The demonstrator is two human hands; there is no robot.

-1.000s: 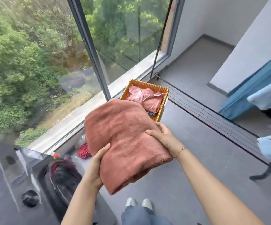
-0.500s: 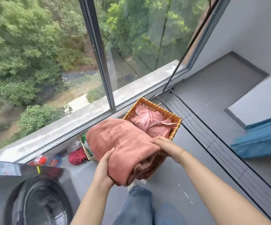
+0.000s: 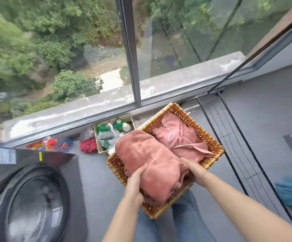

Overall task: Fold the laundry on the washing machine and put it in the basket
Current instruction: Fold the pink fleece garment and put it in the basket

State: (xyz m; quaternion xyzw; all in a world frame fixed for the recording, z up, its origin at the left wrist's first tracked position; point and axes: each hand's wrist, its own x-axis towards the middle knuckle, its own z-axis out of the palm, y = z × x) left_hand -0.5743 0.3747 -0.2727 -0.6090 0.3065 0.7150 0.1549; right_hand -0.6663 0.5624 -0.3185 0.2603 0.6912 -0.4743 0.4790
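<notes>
I have the folded pink towel [image 3: 150, 163] held from both sides at the lower centre of the frame. My left hand [image 3: 136, 180] has its grip clamped on the towel's near left edge, thumb on top and fingers curled under. My right hand [image 3: 194, 170] is at the towel's right side, its grip closed around the lower right corner, with the fingers tucked beneath the fabric. The towel sits in the left half of the wicker basket [image 3: 211, 140], its near end resting over the basket's front rim. In the right half of the basket, just beside the towel and touching it, lies a pink garment [image 3: 180, 138] with a collar and pale piping.

The basket stands on the grey floor [image 3: 92, 180] below the window [image 3: 185, 41], centre right of the frame. To its upper left is a cardboard box [image 3: 99, 145] full of green and clear bottles, and a red bristly brush [image 3: 88, 145] lies just left of the box. The washing machine [image 3: 31, 203] with its dark round door fills the lower left corner. My jeans [image 3: 188, 222] show under the basket at the bottom of the frame.
</notes>
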